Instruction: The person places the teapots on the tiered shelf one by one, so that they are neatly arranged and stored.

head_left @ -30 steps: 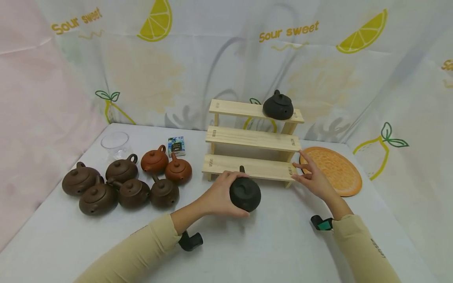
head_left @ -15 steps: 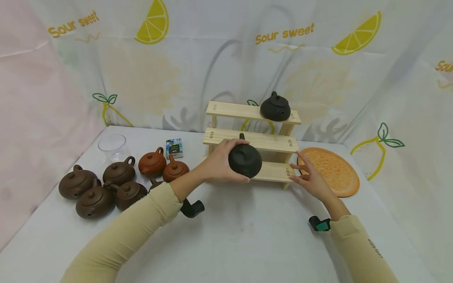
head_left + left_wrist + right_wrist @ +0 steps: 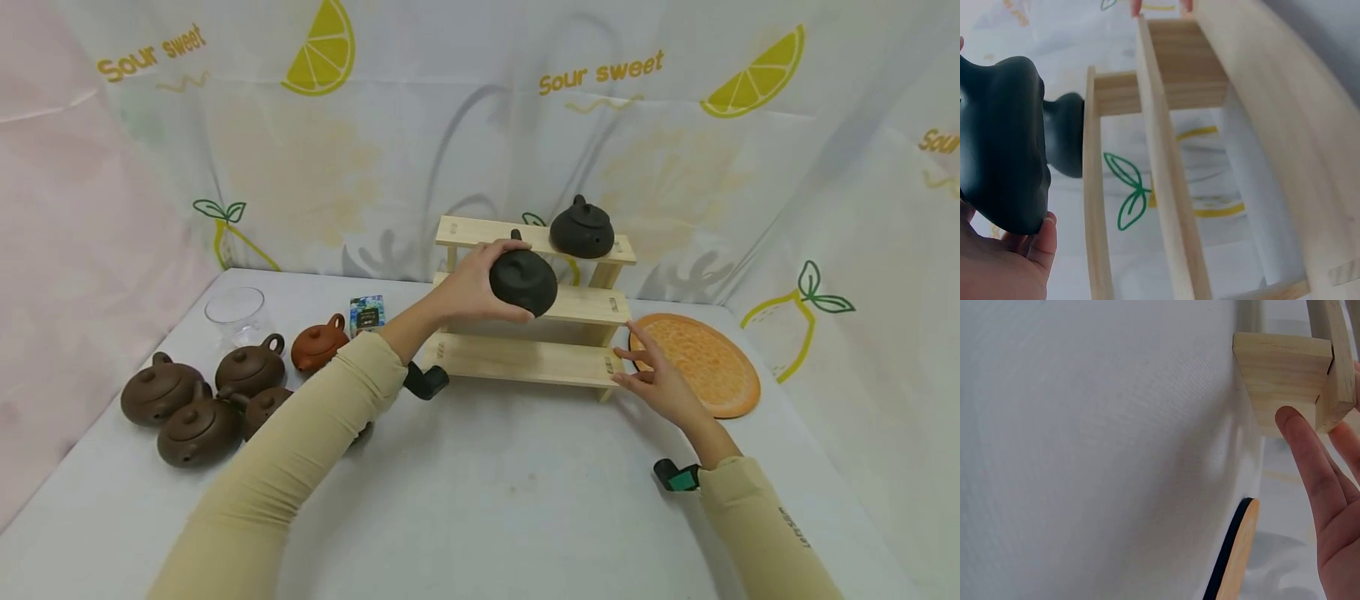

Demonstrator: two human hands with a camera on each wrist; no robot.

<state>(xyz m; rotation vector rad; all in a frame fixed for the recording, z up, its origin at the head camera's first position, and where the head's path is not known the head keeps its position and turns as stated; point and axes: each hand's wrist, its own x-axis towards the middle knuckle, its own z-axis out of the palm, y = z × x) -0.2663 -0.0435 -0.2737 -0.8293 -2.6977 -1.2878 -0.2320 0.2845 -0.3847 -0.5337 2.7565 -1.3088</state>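
A black teapot (image 3: 523, 282) is raised in my left hand (image 3: 474, 285), the thumb and fingers gripping it round its sides. It overlaps the top and middle boards of the wooden three-tier stand (image 3: 521, 358) in the head view. Another black teapot (image 3: 582, 227) sits at the right of the top tier. The left wrist view has the held teapot (image 3: 1000, 144) beside the top board, its handle hidden. My right hand (image 3: 662, 382) touches the stand's right end with nearly straight fingers. One fingertip (image 3: 1286, 417) shows at the stand's end panel in the right wrist view.
Several brown teapots (image 3: 198, 432) and a reddish teapot (image 3: 318, 344) crowd the table's left, partly hidden by the left sleeve. Behind them are a clear glass bowl (image 3: 235, 308) and a small blue box (image 3: 367, 312). A round pizza-patterned mat (image 3: 701, 362) lies right of the stand.
My left hand has lifted the black teapot from low before the stand up to near the top tier. My right hand stays at the stand's right end.
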